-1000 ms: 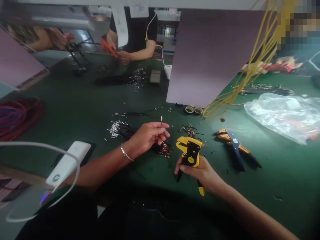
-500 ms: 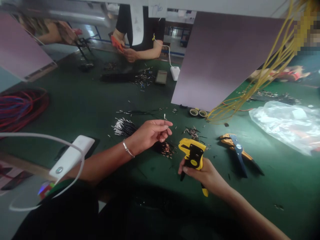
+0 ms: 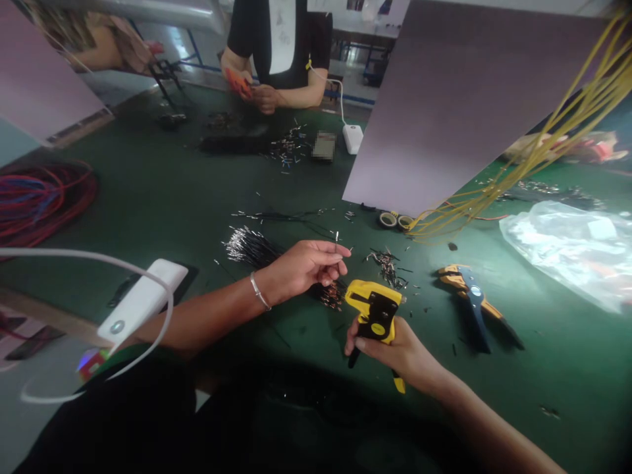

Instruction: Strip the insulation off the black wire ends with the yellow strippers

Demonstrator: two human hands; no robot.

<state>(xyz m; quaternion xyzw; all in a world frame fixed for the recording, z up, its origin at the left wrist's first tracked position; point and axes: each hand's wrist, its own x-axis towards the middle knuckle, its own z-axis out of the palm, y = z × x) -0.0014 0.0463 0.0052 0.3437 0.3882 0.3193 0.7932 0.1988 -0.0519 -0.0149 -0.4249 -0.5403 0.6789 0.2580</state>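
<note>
My left hand [image 3: 309,266] pinches a thin dark wire [image 3: 336,238] whose silvery tip points up above the fingers. Beneath and behind that hand lies a bundle of black wires [image 3: 251,247], silvery ends at its left and coppery ends [image 3: 330,296] at its right. My right hand [image 3: 390,345] is wrapped round the handles of a yellow and black wire stripper [image 3: 378,309], its head close to the coppery ends. A small heap of dark scraps [image 3: 388,266] lies just beyond the tool.
On the green table [image 3: 162,191] are blue and orange pliers [image 3: 471,299], a clear plastic bag [image 3: 567,243], tape rolls [image 3: 388,219], yellow wires [image 3: 494,184], red and blue coils [image 3: 39,197] and a white power box [image 3: 143,299]. Across it, a person [image 3: 281,52] holds a red tool.
Both hands have come closer together: the left one with its wire has moved slightly right, and the stripper has shifted a little left. The view has also shifted slightly.
</note>
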